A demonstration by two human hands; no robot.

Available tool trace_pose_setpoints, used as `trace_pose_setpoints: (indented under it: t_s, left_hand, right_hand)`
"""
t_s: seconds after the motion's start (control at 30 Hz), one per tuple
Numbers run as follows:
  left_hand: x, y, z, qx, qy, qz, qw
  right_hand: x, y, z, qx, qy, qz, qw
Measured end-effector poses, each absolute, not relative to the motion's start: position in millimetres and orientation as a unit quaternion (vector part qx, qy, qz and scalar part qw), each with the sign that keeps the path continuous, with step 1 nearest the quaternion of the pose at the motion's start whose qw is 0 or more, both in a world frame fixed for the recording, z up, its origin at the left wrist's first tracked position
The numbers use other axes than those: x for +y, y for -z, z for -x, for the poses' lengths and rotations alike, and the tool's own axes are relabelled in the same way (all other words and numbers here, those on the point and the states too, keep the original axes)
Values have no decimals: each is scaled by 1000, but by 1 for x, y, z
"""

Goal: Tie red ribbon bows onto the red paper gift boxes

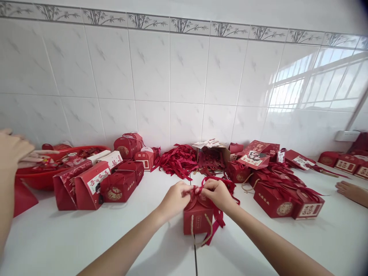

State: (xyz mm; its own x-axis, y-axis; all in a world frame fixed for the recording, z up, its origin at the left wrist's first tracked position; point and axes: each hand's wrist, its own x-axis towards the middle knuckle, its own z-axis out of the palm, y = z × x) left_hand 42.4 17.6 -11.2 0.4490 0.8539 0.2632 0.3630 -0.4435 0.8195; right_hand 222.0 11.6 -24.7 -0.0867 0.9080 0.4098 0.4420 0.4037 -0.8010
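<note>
A small red gift box [198,220] with a twisted rope handle [207,234] stands upright on the white table in front of me. Red ribbon [219,218] is gathered at its top and trails down its right side. My left hand [177,197] pinches the ribbon at the left of the knot, its fingers closed. From the right, my right hand [217,194] pinches the ribbon too, thumb and fingertips pressed together. Both hands sit just above the box's top flaps. The fingertips partly hide the knot.
Behind the box lie a heap of red ribbons [179,161] and an open carton [214,159]. Red boxes stand left [93,184] and right [276,197]. Another person's hands reach into a red basin [37,179] at left; a further hand [352,193] rests at right.
</note>
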Motion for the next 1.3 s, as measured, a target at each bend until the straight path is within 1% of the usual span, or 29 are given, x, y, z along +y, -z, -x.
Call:
trace_pose_setpoints:
  t_s: [0.07, 0.2, 0.5, 0.57, 0.63, 0.73, 0.83, 0.9, 0.97, 1.13, 1.2, 1.3]
  left_hand:
    - [12, 19, -44, 399, -361, -791, 290]
    - [7, 31, -43, 385, -365, -809, 253]
    - [2, 33, -34, 316, -368, -853, 195]
    - [5, 29, -32, 303, -356, -859, 209]
    - [10, 24, -31, 301, -334, -859, 245]
    - [18, 18, -31, 324, -304, -834, 329]
    - [23, 16, -34, 343, -305, -778, 429]
    - [24, 17, -36, 354, -308, -748, 470]
    - [26, 18, -34, 375, -308, -741, 465]
    - [38, 15, -9, 440, -305, -758, 372]
    - [39, 11, 0, 442, -289, -773, 352]
    - [36, 5, 1, 420, -275, -791, 350]
  right_hand:
    - [7, 21, -214, -697, -294, 476, 448]
    - [0, 15, -204, -670, -386, 491, 402]
    - [10, 7, -211, -697, -428, 484, 312]
    - [14, 6, -214, -709, -424, 484, 290]
    - [16, 6, -217, -720, -420, 483, 267]
    - [17, 5, -220, -734, -415, 482, 238]
    - [17, 3, -221, -744, -407, 483, 218]
    - [17, 2, -222, -749, -403, 483, 210]
    - [17, 1, -225, -753, -398, 483, 204]
    - [14, 3, -245, -754, -334, 520, 223]
    - [12, 6, -250, -754, -299, 535, 237]
    - [8, 11, -248, -758, -232, 546, 272]
